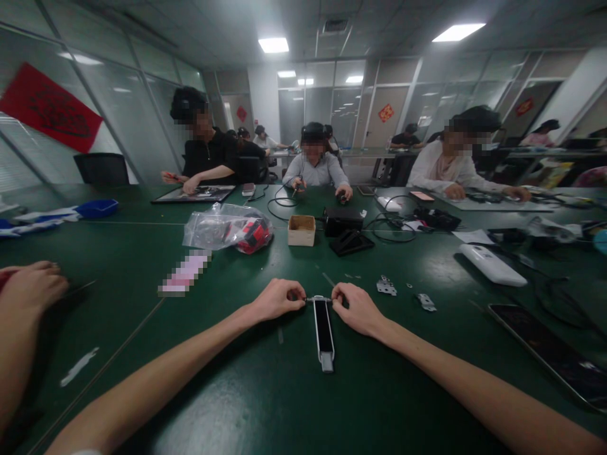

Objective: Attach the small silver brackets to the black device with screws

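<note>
A long, narrow black device with a silver frame (324,328) lies on the green table (227,398), a light tab at its near end. Across its far end runs a thin metal bar. My left hand (279,299) pinches the bar's left end between thumb and fingers. At the right end, my right hand (356,308) is closed in a similar pinch, its fingertips at the bar. Small metal brackets (386,285) lie beyond my right hand, with another metal plate (425,302) nearby.
An open small box (301,231), a plastic bag with red parts (251,235) and a black box (342,221) stand farther back. At right lie a white case (492,265) and a dark tablet (550,357). Another person's hand (40,285) is at left.
</note>
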### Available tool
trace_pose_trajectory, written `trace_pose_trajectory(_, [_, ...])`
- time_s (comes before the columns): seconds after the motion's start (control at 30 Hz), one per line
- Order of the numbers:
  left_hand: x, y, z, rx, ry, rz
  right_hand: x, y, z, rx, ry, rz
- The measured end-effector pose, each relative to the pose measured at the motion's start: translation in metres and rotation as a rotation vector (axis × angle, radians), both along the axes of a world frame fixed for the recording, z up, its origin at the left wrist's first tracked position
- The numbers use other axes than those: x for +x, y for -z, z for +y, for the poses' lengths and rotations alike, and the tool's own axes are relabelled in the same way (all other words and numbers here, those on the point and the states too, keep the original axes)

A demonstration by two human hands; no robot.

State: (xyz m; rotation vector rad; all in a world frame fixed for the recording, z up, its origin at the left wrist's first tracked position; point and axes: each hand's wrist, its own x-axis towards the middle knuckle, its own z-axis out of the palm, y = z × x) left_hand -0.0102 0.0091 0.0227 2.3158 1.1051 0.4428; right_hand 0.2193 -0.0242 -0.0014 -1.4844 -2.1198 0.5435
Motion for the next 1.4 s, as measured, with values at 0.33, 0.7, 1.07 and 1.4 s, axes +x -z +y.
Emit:
trace_pose_trajectory(0.33, [0.0021,-0.0008,-0.0017,-0.012,-0.023,0.004,0.0,0.0028,0.0014,0.025,-0.009,-0.014])
trace_pose_trajectory(0.7, [0.0028,0.0003,-0.0022,-0.02,-0.046,0.016,-0.0014,-0.0015,0.0007,0.016,-0.006,-0.072])
trace_pose_trajectory(1.07, [0.0042,-0.0003,-0.003,-0.001,-0.025,0.032,-0.0011,-0.0012,0.0003,0.01,-0.011,-0.052])
trace_pose_trajectory(1.4, [0.0042,0.0035,-0.0016,0.015,-0.03,0.043,-0.001,-0.0017,0.0006,0.007,-0.01,-0.065])
